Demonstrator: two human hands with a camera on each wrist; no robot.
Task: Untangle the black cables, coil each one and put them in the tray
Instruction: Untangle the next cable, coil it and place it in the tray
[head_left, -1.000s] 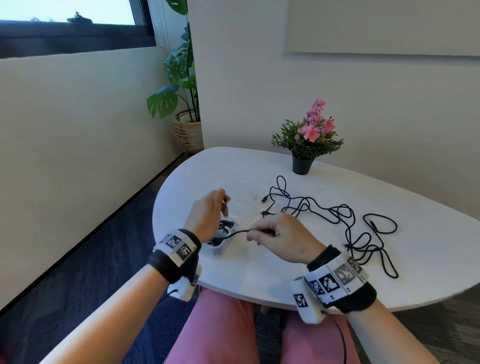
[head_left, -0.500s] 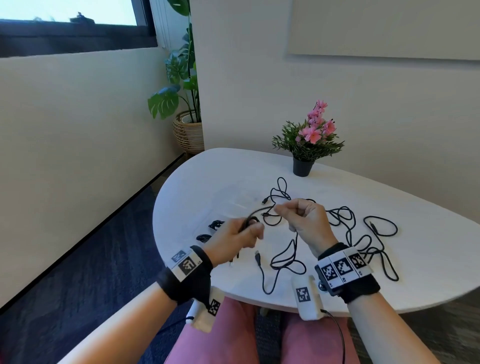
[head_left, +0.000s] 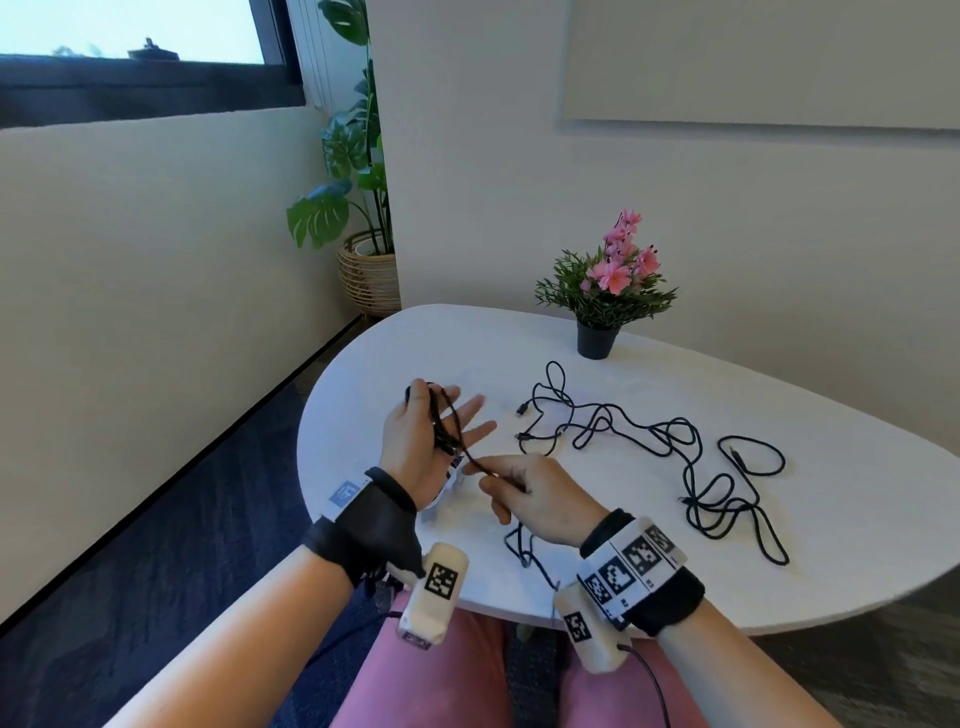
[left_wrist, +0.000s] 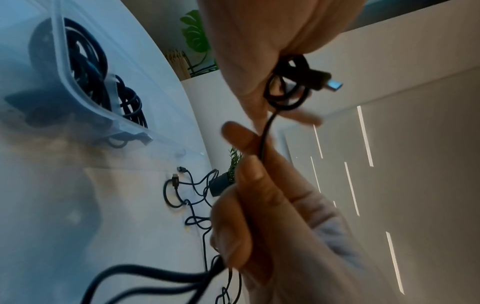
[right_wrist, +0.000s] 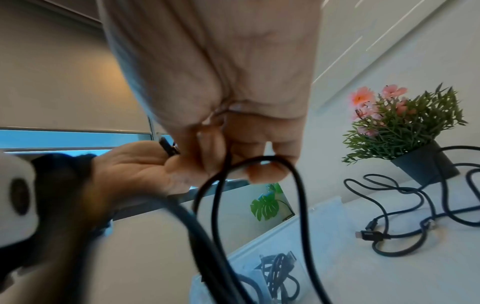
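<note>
My left hand (head_left: 434, 434) is raised above the table's near left part, palm towards me and fingers spread. One black cable (head_left: 451, 428) is looped over it, and its USB plug (left_wrist: 328, 82) sticks out past the thumb, which clamps the loops. Just below, my right hand (head_left: 524, 493) pinches the same cable between thumb and forefinger (left_wrist: 246, 162). The slack (head_left: 519, 545) drops to the table edge. More black cables (head_left: 670, 441) lie tangled mid-table. The clear tray (left_wrist: 78, 86) holds coiled cables; in the head view my left wrist mostly hides it.
A small black pot of pink flowers (head_left: 597, 338) stands at the back of the white rounded table (head_left: 779, 587). A large leafy plant in a wicker basket (head_left: 366, 275) stands on the floor by the wall. My knees are under the table's near edge.
My left hand left the tray, lifted a cable with the right hand, then turned palm up with loops round it. My right hand came back towards me, below the left.
</note>
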